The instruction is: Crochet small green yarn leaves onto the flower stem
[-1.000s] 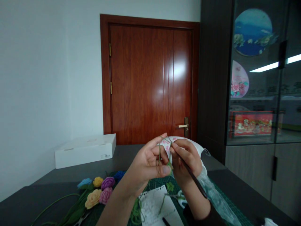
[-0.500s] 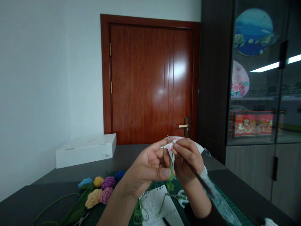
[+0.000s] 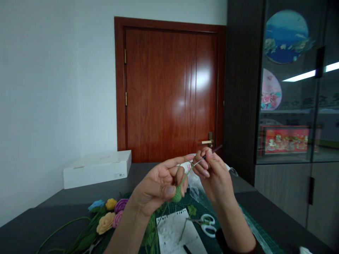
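left hand grip: pinching small green crochet piece, raised above tabletop | right hand grip: clenched on crochet hook, just right | piece likely soft, light; hold by edge | yarn taut between

Through the head camera I see my left hand and its forearm bare, with no sleeve, ring or watch in view. My right hand is bare too, its nails short and plain, and a dark sleeve cuff sits low on that forearm at the frame's bottom edge.
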Action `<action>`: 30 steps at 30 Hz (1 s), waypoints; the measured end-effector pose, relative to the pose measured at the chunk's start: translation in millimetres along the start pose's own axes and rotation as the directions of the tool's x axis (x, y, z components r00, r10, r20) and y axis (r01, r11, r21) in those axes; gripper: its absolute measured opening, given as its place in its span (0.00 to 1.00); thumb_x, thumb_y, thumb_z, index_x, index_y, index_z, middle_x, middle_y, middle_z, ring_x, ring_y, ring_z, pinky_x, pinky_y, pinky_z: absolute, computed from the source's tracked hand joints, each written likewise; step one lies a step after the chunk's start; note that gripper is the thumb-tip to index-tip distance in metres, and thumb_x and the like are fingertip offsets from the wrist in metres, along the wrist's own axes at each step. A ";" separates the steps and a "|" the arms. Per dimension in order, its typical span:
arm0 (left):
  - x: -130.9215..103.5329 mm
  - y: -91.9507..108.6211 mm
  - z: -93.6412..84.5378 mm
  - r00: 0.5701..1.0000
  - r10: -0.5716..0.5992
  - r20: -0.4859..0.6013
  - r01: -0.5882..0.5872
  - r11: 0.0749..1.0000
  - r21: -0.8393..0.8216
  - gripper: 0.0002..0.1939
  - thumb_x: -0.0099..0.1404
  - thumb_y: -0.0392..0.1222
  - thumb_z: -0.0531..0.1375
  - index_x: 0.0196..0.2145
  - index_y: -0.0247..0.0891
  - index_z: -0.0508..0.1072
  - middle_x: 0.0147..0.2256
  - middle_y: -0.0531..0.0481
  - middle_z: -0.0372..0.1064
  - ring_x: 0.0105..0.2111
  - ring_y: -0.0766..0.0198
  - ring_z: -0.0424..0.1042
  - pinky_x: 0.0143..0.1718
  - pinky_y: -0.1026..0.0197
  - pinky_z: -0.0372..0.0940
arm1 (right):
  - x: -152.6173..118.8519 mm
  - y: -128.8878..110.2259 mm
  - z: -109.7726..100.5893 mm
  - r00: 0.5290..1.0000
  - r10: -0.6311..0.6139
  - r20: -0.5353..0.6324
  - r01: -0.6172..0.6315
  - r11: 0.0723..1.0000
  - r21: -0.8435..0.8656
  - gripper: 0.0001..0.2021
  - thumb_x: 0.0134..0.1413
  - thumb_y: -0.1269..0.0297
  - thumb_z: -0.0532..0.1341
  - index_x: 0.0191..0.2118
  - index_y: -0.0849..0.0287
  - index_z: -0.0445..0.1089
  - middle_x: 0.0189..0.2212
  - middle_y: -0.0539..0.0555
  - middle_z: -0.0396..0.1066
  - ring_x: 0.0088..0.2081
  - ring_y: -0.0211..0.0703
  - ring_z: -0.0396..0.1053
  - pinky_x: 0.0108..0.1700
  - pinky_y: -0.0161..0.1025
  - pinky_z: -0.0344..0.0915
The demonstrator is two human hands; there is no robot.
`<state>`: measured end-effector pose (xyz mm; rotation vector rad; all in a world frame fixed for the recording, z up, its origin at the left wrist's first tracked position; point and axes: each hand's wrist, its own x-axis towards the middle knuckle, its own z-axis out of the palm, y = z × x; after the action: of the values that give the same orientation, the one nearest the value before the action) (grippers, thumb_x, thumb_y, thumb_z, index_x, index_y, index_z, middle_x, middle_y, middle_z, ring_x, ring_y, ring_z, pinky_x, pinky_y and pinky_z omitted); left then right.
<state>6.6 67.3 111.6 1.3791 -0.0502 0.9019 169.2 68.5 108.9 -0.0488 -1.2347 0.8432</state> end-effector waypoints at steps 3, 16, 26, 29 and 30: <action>-1.1 -2.5 5.4 0.989 0.018 -0.144 0.011 0.981 0.194 0.47 0.49 0.32 0.75 0.66 0.36 0.64 0.34 0.48 0.72 0.32 0.64 0.68 0.32 0.62 0.61 | -2.1 6.3 1.3 0.999 -0.053 0.010 0.054 0.987 -0.153 0.13 0.65 0.57 0.60 0.31 0.53 0.58 0.22 0.43 0.60 0.20 0.34 0.58 0.24 0.33 0.59; 0.5 -8.9 10.7 0.996 -0.070 -0.048 0.072 0.997 0.035 0.44 0.51 0.36 0.74 0.63 0.34 0.67 0.30 0.50 0.70 0.23 0.70 0.59 0.18 0.68 0.49 | -11.2 14.9 -11.0 0.705 -0.660 0.259 0.629 0.414 -0.658 0.09 0.60 0.75 0.62 0.40 0.52 0.71 0.32 0.49 0.72 0.33 0.42 0.72 0.36 0.42 0.69; 1.4 2.8 1.3 0.999 -0.018 0.046 0.024 0.990 -0.137 0.41 0.47 0.34 0.73 0.59 0.23 0.71 0.24 0.52 0.68 0.23 0.66 0.63 0.25 0.63 0.56 | -0.8 -1.1 -4.3 0.983 -0.151 -0.105 0.136 0.981 -0.137 0.14 0.66 0.56 0.58 0.30 0.54 0.59 0.22 0.43 0.53 0.19 0.33 0.49 0.21 0.33 0.51; 0.3 0.5 1.7 1.000 -0.016 -0.011 0.015 1.000 -0.026 0.45 0.48 0.35 0.75 0.62 0.26 0.68 0.25 0.51 0.69 0.26 0.65 0.66 0.28 0.63 0.57 | 1.1 3.5 -2.6 0.997 0.005 -0.078 -0.011 0.997 -0.075 0.17 0.65 0.54 0.59 0.28 0.55 0.58 0.22 0.44 0.53 0.20 0.32 0.49 0.21 0.33 0.52; -0.1 -0.6 2.9 0.999 -0.006 -0.054 0.008 1.000 0.031 0.47 0.48 0.34 0.75 0.64 0.29 0.66 0.27 0.51 0.70 0.27 0.64 0.67 0.29 0.63 0.58 | 0.8 5.8 -0.9 0.997 0.028 -0.066 -0.033 0.997 -0.075 0.17 0.65 0.53 0.59 0.28 0.55 0.57 0.22 0.44 0.55 0.20 0.33 0.51 0.22 0.33 0.53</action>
<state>8.3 64.8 111.7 1.3822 0.0094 0.9368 166.9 73.4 106.6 -0.1560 -1.2073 0.8144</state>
